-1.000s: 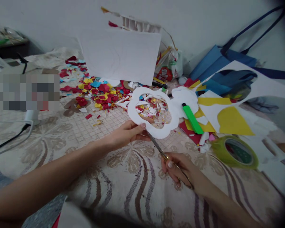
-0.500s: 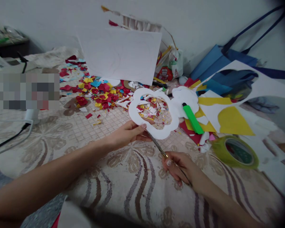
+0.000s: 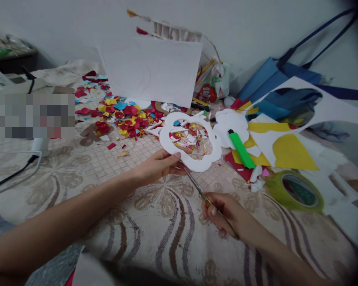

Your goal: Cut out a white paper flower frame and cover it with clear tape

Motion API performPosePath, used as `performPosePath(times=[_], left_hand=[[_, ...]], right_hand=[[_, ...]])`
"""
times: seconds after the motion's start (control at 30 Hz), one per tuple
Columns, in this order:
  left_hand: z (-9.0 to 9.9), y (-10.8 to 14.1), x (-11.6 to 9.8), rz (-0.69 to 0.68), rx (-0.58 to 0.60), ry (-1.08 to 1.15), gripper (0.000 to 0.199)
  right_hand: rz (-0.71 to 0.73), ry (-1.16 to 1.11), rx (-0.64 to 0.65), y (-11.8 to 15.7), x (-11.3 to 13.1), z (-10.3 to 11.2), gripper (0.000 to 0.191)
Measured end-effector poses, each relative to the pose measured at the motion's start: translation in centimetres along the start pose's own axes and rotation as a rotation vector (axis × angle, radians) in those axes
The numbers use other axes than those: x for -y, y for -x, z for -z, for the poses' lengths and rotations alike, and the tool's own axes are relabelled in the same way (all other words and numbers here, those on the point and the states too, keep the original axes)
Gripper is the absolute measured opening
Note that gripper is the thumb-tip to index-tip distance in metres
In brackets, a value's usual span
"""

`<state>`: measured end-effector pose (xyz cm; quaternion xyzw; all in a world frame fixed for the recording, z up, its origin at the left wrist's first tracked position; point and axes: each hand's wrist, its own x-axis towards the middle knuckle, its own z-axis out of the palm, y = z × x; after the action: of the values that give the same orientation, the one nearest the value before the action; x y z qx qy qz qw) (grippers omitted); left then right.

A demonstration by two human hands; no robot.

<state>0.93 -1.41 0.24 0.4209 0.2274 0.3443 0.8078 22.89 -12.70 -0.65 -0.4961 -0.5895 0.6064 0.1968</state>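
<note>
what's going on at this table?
A person's left hand holds a white paper ring with a scalloped edge. The right hand holds scissors, their tips by the ring's lower edge and the left fingers; I can't tell whether they touch. Coloured paper scraps lie in a heap beyond the left hand. A green marker and a roll of yellowish tape lie off to the right.

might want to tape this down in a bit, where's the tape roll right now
In the head view, the tape roll lies at the right, nearer than the green marker.
</note>
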Motion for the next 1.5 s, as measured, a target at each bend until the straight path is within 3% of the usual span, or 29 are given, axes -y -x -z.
performPosePath(times=[0.6,0.8,1.3,1.5], left_hand=[[-0.2,0.0,0.6,0.021,0.020,0.012,0.025],[-0.3,0.0,0.6,0.042,0.005,0.025,0.025],[-0.7,0.1,0.4,0.060,-0.046,0.075,0.024],[-0.7,0.1,0.5,0.052,-0.044,0.074,0.022]], right_hand=[[-0.026,-0.054,-0.043,-0.5,1.0,-0.2,0.051],[-0.093,-0.067,-0.054,-0.5,1.5,-0.4,0.056],[0.004,-0.008,-0.091,-1.0,0.1,-0.3,0.053],[-0.062,-0.074,-0.077,-0.7,0.6,-0.4,0.051]])
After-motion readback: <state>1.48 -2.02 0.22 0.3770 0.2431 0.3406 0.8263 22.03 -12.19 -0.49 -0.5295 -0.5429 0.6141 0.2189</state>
